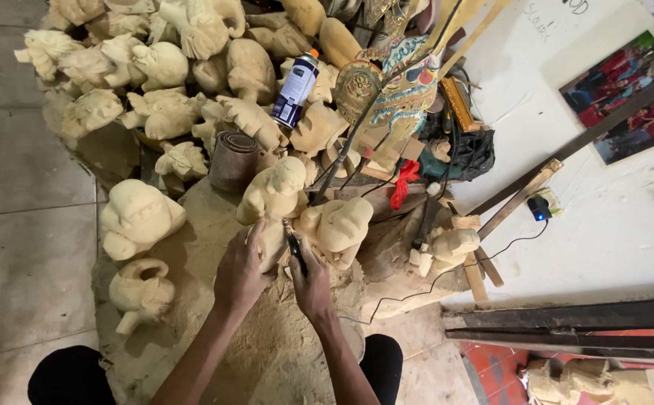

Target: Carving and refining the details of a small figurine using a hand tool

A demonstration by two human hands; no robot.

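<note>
The left hand (240, 271) is clamped around a pale wooden figure (270, 199) standing on the dust-covered block (267, 352), while the right hand (312, 281) is closed on a dark carving tool (294, 246) at the figure's side, so short, light strokes with a braced wrist seem best.

1 head cam, looks steeply down, close.

Sawdust-covered work mound (267, 352) on tiled floor (19, 225) carries unfinished wooden figurines (138, 217), a sandpaper roll (234, 159) and a spray can (296, 88).
</note>
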